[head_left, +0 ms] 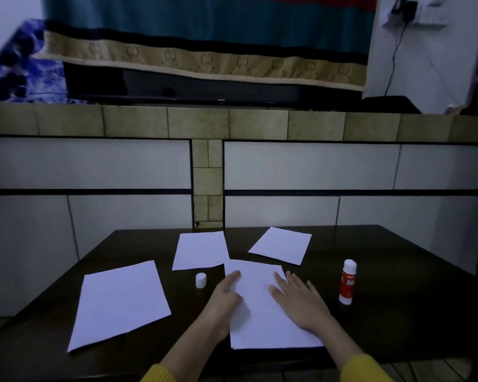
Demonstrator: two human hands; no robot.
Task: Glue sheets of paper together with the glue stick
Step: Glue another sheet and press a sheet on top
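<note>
A white sheet of paper (262, 318) lies in the middle of the dark table (384, 312), with a second edge showing along its bottom. My left hand (224, 296) rests on its left side, index finger stretched out over the paper. My right hand (298, 299) presses flat on its right side with fingers spread. The red and white glue stick (347, 282) stands upright to the right, uncapped. Its white cap (201, 280) stands left of the sheet.
Three more white sheets lie around: a large one (122, 301) at the left, one (200, 250) at the back centre, one (280, 245) at the back right. A tiled wall (94, 166) rises just behind the table.
</note>
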